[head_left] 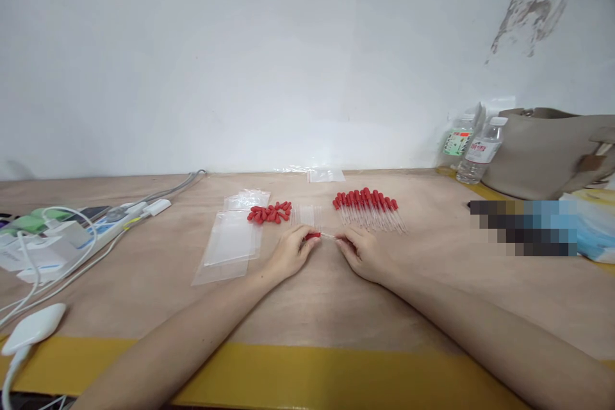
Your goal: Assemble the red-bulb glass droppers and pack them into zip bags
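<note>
My left hand point(294, 250) pinches a red rubber bulb point(313, 236) between thumb and fingers. From the bulb a thin clear dropper tube point(328, 237) runs right into the closed fingertips of my right hand point(361, 252). Whether the tube sits inside the bulb's mouth is too small to tell. Just beyond my left hand lie a heap of loose red bulbs point(270, 212) and a row of clear tubes point(307, 214). Past my right hand several droppers with red bulbs on them point(368, 205) lie side by side, tips toward me.
Flat clear plastic bags point(230, 240) lie left of the bulbs, another bag point(327, 175) by the wall. At far left are a power strip point(108, 224), chargers and white cables. Two bottles point(479, 150) and a grey bag point(542, 154) stand at back right. Yellow tape point(288, 371) edges the table.
</note>
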A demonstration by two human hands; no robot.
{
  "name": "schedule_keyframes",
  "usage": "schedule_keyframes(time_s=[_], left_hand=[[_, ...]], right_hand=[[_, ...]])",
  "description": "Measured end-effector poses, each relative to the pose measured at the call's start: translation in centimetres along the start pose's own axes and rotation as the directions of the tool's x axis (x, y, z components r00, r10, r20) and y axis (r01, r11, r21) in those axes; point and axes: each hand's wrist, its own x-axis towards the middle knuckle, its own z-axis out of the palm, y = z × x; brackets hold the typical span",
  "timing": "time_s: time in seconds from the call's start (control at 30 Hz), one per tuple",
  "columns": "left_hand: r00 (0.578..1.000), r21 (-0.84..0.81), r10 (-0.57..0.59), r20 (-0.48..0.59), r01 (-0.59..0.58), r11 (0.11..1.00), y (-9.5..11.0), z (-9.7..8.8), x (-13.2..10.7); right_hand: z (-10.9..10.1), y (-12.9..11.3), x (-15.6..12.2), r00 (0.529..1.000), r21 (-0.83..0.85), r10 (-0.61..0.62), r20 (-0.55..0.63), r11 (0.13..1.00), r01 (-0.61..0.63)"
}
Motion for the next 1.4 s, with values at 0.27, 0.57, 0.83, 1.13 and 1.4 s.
schedule_keyframes(time_s=[0.27, 0.57, 0.83, 1.13, 1.4], left_hand=[[1.0, -0.063, -0.017, 0.021, 0.018, 0.998, -0.2, -0.1, -0.2], [0.978, -0.019, 0.077, 0.192, -0.074, 0.997, 0.2, -0.5, -0.6], [0.972, 0.043, 0.103, 0.211, -0.114, 0.992, 0.1, -0.3, -0.6], [0.966, 0.059, 0.124, 0.228, -0.141, 0.988, -0.1, 0.0, -0.6], [0.981, 0.126, 0.127, 0.147, -0.146, 0.981, -0.2, -1.0, 0.1]], right_hand=[[0.1, 0.6, -0.1, 0.995, -0.034, -0.012, 0.097, 0.999, 0.016], [-1.3, 0.6, 0.2, 0.97, -0.293, -0.107, 0.217, 0.941, 0.169], [-1.2, -1.0, 0.4, 0.971, -0.34, -0.069, 0.229, 0.929, 0.147], [0.7, -0.7, 0.6, 0.967, -0.307, 0.007, 0.256, 0.949, 0.075], [-0.3, -1.1, 0.9, 0.967, -0.129, 0.047, 0.25, 0.991, -0.014]])
